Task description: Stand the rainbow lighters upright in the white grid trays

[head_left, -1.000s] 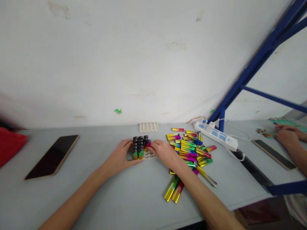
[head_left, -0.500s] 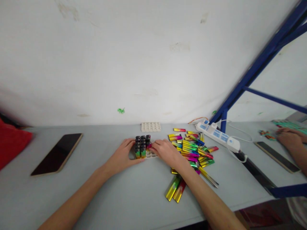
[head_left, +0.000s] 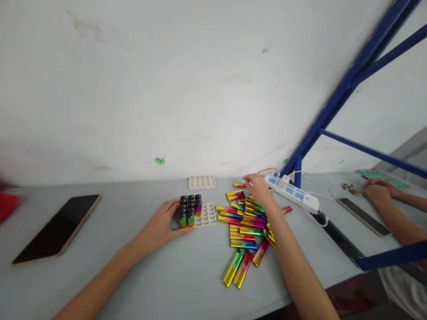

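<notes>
Several black-topped lighters [head_left: 191,209] with shiny coloured bodies stand upright in rows in the left part of a white holed tray [head_left: 209,214]. My left hand [head_left: 163,222] curves round the tray's left end, its thumb at the front corner and its fingers behind, holding it in place. Bare holes show in the tray's right part. Over the back of a pile of shiny multicoloured lighters [head_left: 247,218], lying flat, is my right hand [head_left: 258,189]. Its fingers are loosely stretched out above a yellow and red lighter [head_left: 239,185], and nothing shows in them.
A second white holed tray [head_left: 202,182] lies near the wall. To the left is a dark flat panel [head_left: 58,226]. A white power strip [head_left: 293,192] and blue metal frame [head_left: 308,144] stand to the right. Beyond the frame are another person's hands [head_left: 376,191].
My right hand has left the tray and moved right and back to the pile. A pink-bodied lighter now stands uncovered in the tray's third row. My left hand stays at the tray.
</notes>
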Demonstrator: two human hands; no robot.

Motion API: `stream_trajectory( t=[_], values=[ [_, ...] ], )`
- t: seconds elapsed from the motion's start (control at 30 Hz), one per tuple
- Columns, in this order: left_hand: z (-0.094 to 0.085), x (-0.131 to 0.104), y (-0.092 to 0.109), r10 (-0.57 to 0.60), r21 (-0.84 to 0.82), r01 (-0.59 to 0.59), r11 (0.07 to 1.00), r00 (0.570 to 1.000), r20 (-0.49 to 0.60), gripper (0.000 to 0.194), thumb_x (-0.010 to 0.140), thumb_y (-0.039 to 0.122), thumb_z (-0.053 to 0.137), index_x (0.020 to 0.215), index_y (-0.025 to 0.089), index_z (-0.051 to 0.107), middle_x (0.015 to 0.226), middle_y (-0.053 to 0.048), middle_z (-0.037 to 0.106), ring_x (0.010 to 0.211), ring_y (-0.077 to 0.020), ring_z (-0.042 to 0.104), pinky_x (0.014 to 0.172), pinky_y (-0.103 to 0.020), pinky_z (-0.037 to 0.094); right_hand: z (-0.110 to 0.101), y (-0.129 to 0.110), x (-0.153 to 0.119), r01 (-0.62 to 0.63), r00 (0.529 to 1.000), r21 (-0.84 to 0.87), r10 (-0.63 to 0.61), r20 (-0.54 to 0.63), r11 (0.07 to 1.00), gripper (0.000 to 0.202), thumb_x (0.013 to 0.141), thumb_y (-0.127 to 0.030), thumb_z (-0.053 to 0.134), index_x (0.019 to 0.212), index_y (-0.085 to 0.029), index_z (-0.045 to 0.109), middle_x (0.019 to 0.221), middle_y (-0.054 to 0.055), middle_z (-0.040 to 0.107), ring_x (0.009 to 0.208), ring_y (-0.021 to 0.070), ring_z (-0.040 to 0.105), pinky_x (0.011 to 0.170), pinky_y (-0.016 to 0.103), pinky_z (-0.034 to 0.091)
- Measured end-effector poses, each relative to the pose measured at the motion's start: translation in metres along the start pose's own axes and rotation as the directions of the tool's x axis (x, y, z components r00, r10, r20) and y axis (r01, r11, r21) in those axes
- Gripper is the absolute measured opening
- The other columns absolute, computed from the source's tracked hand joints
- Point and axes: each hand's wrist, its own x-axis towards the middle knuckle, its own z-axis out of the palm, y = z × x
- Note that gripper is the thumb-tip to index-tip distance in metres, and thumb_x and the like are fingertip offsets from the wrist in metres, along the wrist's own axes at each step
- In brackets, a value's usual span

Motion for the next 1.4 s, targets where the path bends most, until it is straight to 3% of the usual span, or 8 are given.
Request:
stream_trajectory(
  t=[0.33,0.47,0.57,0.67,0.8,1.0,1.2,1.4],
  values=[
    [-0.003,0.0,0.008,-0.015,-0.028,0.015,1.0,1.0,0.002,0.072,0.087,0.073,0.102,0.142,0.029,0.083,0.148,-0.016,0.087,0.141,-0.0455,0.082,0.128,-0.066,0.068,0.006,0.017,0.017,-0.134,0.99,0.073,0.132,0.044,0.988,0.008,0.105,-0.012,0.083,0.107,-0.019,0.081,0.103,0.012,0.089,0.099,0.0265,0.082,0.093,0.034,0.056],
    [-0.003,-0.001,0.009,-0.008,-0.013,0.008,1.0,1.0,0.001,0.072,0.088,0.074,0.101,0.139,0.026,0.084,0.147,-0.016,0.087,0.139,-0.0455,0.084,0.127,-0.066,0.07,0.005,0.007,0.019,-0.133,0.99,0.352,0.138,0.011,0.926,0.023,0.109,-0.043,0.083,0.115,-0.022,0.077,0.09,0.003,0.083,0.075,0.0203,0.073,0.077,0.032,0.055],
    [-0.003,-0.001,0.01,-0.029,-0.007,0.029,1.0,0.999,0.018,0.073,0.089,0.075,0.1,0.141,0.026,0.083,0.15,-0.017,0.086,0.143,-0.0453,0.082,0.13,-0.064,0.068,0.01,-0.018,0.014,-0.137,0.982,0.814,0.187,0.035,0.565,0.058,0.085,-0.076,0.099,0.101,-0.025,0.077,0.083,0.0,0.076,0.071,0.018,0.065,0.066,0.03,0.047],
    [-0.004,-0.001,0.012,-0.047,-0.004,0.047,0.999,0.998,0.029,0.073,0.089,0.073,0.1,0.141,0.025,0.083,0.152,-0.017,0.086,0.144,-0.0455,0.081,0.131,-0.064,0.067,0.015,-0.05,-0.001,-0.124,0.977,0.977,0.196,0.09,0.172,0.072,0.066,-0.083,0.11,0.101,-0.027,0.081,0.095,0.002,0.081,0.086,0.02,0.071,0.073,0.029,0.053],
    [-0.005,-0.001,0.014,-0.043,-0.01,0.043,0.999,0.999,0.022,0.07,0.086,0.07,0.103,0.139,0.027,0.084,0.15,-0.015,0.087,0.143,-0.0451,0.082,0.131,-0.063,0.068,0.017,-0.083,-0.026,-0.168,0.983,0.986,0.078,0.165,0.022,0.073,0.071,-0.085,0.111,0.104,-0.029,0.076,0.092,-0.001,0.08,0.076,0.0174,0.068,0.077,0.032,0.06],
    [-0.007,-0.002,0.016,-0.05,-0.015,0.05,0.999,0.998,0.027,0.073,0.087,0.072,0.103,0.142,0.027,0.084,0.152,-0.016,0.086,0.144,-0.0444,0.081,0.132,-0.062,0.066,0.029,-0.102,-0.048,-0.247,0.965,0.955,-0.046,0.258,0.166,0.072,0.088,-0.094,0.092,0.108,-0.031,0.065,0.07,-0.014,0.043,0.054,0.01,0.023,0.048,0.021,0.027],
    [-0.008,-0.002,0.017,-0.053,-0.002,0.053,0.999,0.998,0.034,0.075,0.087,0.072,0.102,0.142,0.025,0.084,0.152,-0.017,0.085,0.144,-0.0458,0.08,0.132,-0.065,0.066,0.045,-0.115,-0.056,-0.101,0.995,0.851,0.051,0.086,0.516,0.081,0.096,-0.105,0.065,0.073,-0.03,0.048,0.066,-0.007,0.038,0.062,0.0147,0.034,0.055,0.03,0.027],
    [-0.008,-0.003,0.015,-0.04,-0.017,0.041,0.999,0.999,0.032,0.074,0.088,0.069,0.103,0.145,0.026,0.083,0.152,-0.017,0.085,0.146,-0.0443,0.079,0.133,-0.064,0.065,0.051,-0.118,-0.063,0.004,1.0,0.642,0.014,-0.022,0.766,0.063,0.107,-0.074,0.059,0.065,-0.031,0.042,0.06,-0.004,0.043,0.064,0.017,0.041,0.064,0.034,0.029]
  ],
)
